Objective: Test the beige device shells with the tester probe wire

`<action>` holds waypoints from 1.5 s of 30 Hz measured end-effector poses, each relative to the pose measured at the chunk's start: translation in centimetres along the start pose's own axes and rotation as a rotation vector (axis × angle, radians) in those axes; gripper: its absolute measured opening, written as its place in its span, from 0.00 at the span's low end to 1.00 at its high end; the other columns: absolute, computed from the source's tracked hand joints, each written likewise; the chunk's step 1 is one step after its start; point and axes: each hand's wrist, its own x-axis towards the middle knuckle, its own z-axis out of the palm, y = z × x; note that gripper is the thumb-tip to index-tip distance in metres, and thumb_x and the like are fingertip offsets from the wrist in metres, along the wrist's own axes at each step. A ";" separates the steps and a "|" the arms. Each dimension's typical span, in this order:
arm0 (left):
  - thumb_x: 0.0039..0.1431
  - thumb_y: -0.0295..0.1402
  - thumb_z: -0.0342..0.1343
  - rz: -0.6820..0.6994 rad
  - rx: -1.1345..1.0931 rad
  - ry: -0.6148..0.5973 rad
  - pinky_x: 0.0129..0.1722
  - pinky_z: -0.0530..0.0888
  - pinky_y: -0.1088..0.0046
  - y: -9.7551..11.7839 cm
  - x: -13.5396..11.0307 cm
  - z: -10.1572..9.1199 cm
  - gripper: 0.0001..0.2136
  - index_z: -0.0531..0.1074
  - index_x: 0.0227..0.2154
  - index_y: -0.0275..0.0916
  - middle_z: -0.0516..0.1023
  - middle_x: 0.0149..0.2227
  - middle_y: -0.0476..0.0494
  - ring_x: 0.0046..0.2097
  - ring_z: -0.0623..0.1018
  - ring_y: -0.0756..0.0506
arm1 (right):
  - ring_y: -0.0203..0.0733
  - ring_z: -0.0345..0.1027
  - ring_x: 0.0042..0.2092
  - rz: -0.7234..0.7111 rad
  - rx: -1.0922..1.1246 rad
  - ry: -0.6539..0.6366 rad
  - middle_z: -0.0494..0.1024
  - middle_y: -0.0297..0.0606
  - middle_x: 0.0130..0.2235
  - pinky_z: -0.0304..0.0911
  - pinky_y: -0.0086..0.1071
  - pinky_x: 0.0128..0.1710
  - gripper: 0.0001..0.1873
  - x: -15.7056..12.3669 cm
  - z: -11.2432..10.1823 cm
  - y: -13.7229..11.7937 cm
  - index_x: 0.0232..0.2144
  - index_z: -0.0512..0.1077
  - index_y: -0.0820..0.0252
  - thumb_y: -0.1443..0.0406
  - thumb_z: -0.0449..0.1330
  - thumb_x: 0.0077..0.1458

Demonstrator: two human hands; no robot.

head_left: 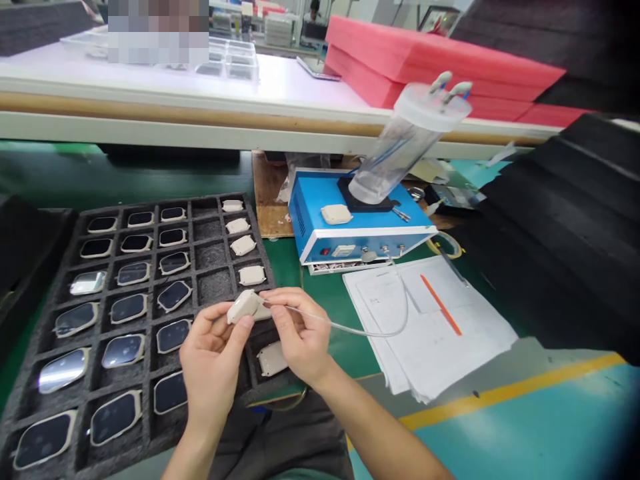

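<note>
My left hand is closed around a beige smartwatch case, held tilted above the foam tray. With closed fingers, my right hand grips the end of a thin clear tube against the right side of the case. The tube's very tip is hidden by fingers. It loops back to the front of a blue machine. Another beige smartwatch case lies in the tray just below my right hand.
Left of my hands, the tray holds several dark-screened smartwatches. On the machine rest a loose case and a clear cylinder. Papers with an orange strip lie right. Black foam stacks stand beyond; a shelf crosses behind.
</note>
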 end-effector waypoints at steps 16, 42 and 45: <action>0.51 0.32 0.74 0.001 -0.004 -0.002 0.45 0.81 0.78 0.0 0.0 0.0 0.16 0.76 0.41 0.38 0.87 0.41 0.42 0.42 0.86 0.46 | 0.43 0.80 0.45 0.015 0.077 -0.005 0.84 0.41 0.42 0.77 0.40 0.47 0.09 -0.1 0.1 0.1 0.41 0.79 0.54 0.69 0.60 0.65; 0.51 0.34 0.74 -0.005 0.021 -0.004 0.45 0.81 0.79 0.1 0.1 0.0 0.17 0.76 0.41 0.38 0.87 0.41 0.43 0.43 0.86 0.46 | 0.44 0.80 0.45 0.034 0.104 -0.010 0.83 0.40 0.43 0.77 0.41 0.48 0.10 -0.3 0.2 0.4 0.42 0.80 0.52 0.70 0.60 0.65; 0.51 0.34 0.74 -0.004 0.021 -0.003 0.45 0.81 0.79 0.1 0.1 0.0 0.17 0.76 0.41 0.38 0.87 0.41 0.43 0.42 0.86 0.46 | 0.44 0.80 0.45 0.033 0.105 -0.012 0.83 0.40 0.43 0.77 0.40 0.48 0.10 -0.3 0.2 0.3 0.42 0.80 0.52 0.70 0.60 0.65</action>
